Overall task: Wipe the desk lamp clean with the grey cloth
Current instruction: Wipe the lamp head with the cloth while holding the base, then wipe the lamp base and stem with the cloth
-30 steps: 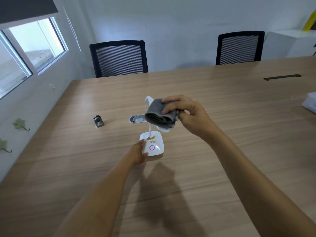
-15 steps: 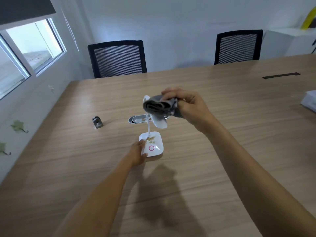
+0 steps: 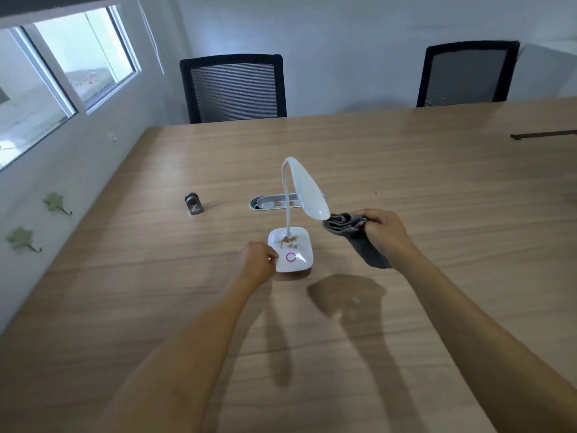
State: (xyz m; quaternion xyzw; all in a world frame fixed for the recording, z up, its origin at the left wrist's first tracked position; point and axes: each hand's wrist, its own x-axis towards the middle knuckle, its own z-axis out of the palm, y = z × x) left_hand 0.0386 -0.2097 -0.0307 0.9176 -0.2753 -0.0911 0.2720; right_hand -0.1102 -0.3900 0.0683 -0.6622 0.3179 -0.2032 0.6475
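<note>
Right hand (image 3: 385,234), clamped on the bunched grey cloth (image 3: 351,232), has slid off the desk lamp (image 3: 307,195) head to its tip, so the head looks wiped. Left hand (image 3: 257,260) pinches the lamp base (image 3: 296,260); crumbs (image 3: 288,240) there remain, likely next.

The left hand (image 3: 258,263) is covering the near-left edge of the lamp base (image 3: 295,250). The right hand (image 3: 385,232) is hiding part of the grey cloth (image 3: 356,237). The specks on the base are showing too small to identify.
</note>
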